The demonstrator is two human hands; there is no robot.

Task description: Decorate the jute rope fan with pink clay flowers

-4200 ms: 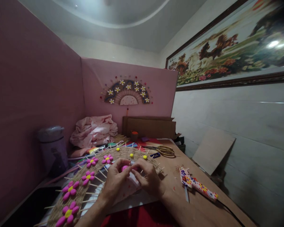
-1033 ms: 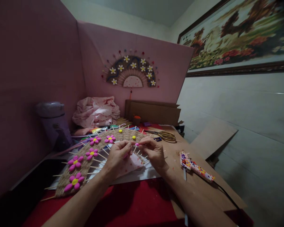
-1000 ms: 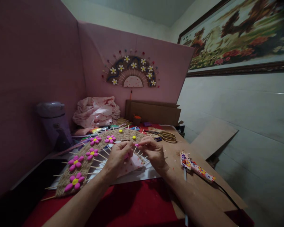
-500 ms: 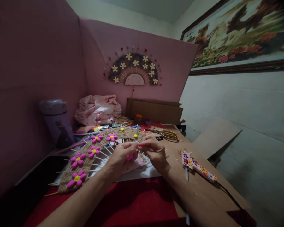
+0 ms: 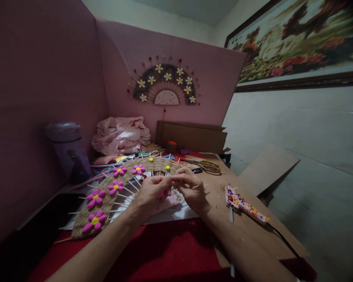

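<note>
My left hand (image 5: 149,193) and my right hand (image 5: 192,190) meet fingertip to fingertip above a fan-shaped craft piece (image 5: 104,199) of woven jute and wooden sticks. Both hands are closed in a pinch. A lump of pink clay (image 5: 161,193) shows under the curled fingers of my left hand. What the right fingertips pinch is too small to make out. Pink clay flowers (image 5: 95,198) with yellow centres sit along the jute band. Small yellow clay dots (image 5: 168,167) sit further along it, just beyond my fingertips.
A flower-patterned glue gun (image 5: 244,206) with a black cord lies to the right on the brown board. Gold scissors (image 5: 207,167), coloured sticks, a pink cloth (image 5: 120,135), a lilac jug (image 5: 67,149) and cardboard (image 5: 191,137) crowd the back. A finished fan (image 5: 164,84) hangs on the pink wall.
My hands have closed in on each other, so the fingertips now touch. The small pink bit seen between them a second ago is hidden. The view has shifted slightly.
</note>
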